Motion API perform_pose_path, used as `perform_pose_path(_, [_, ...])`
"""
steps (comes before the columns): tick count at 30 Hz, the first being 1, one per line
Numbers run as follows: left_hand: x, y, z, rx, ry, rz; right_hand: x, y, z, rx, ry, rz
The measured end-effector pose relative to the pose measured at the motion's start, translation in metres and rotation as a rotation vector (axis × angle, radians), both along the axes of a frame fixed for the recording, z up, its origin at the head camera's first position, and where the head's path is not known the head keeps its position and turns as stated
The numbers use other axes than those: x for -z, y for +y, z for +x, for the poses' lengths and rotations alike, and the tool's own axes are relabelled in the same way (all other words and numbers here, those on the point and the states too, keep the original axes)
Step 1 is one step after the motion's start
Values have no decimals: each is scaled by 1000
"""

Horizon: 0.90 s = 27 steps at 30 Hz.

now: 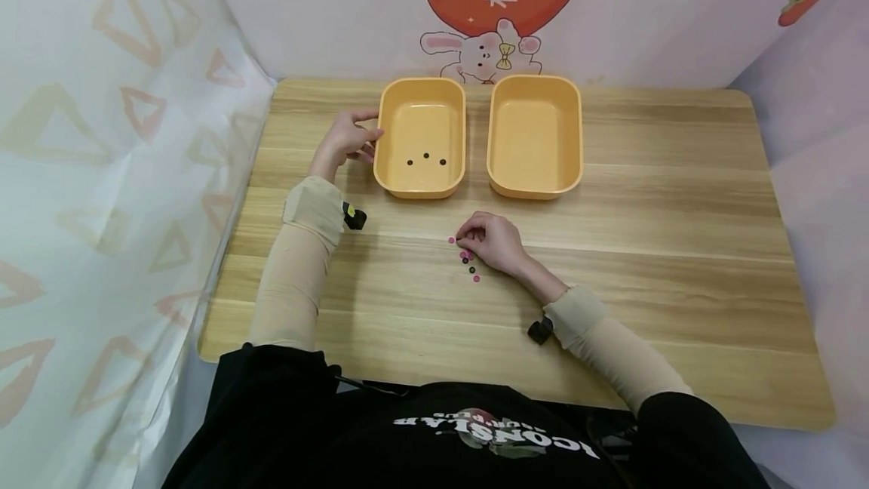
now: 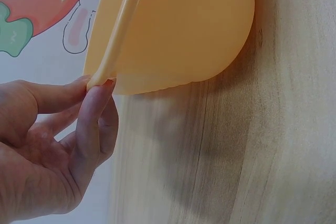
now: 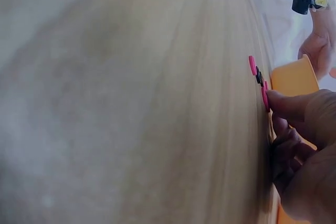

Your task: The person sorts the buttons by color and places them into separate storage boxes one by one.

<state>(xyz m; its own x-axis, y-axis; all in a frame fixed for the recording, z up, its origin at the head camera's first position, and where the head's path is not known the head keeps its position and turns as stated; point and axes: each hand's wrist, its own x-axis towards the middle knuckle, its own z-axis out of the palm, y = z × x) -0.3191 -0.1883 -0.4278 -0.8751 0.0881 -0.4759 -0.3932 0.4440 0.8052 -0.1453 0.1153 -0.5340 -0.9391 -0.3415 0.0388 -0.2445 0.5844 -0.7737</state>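
Note:
My left hand (image 1: 348, 138) pinches the left rim of a yellow plastic box (image 1: 421, 193), thumb on one side and fingers on the other. Several small black discs (image 1: 426, 155) lie inside that box. Over the table, my right hand (image 1: 494, 242) has its thumb and forefinger brought together at the tabletop, with a bit of a small black disc showing at the fingertips. Beside these fingers is a loose row of small discs: a pink disc (image 1: 476, 278), a black disc (image 1: 471, 269) and others. Thin pink discs (image 3: 252, 65) appear edge-on in the right wrist view.
A second yellow box (image 1: 535, 191) stands right of the first, with a gap between them. Both sit near the back edge of the wooden table (image 1: 679, 247), against a printed backdrop (image 1: 652, 21). Black wrist cameras (image 1: 541, 330) jut from both sleeves.

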Motion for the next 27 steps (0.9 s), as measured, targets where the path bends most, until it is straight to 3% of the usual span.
perform_pose_path(7, [-2, 1, 2, 0, 0, 6, 5, 4, 0, 4, 14, -37])
perform_pose_path(13, [-2, 1, 1, -4, -8, 5, 8, 11, -5, 16, -59, -212])
perform_pose_path(20, [-2, 1, 0, -7, -11, 12, 0, 23, -7, 18, -215, -323])
perform_pose_path(27, [-3, 1, 1, -12, -19, 5, -16, 31, -3, 33, -225, -390])
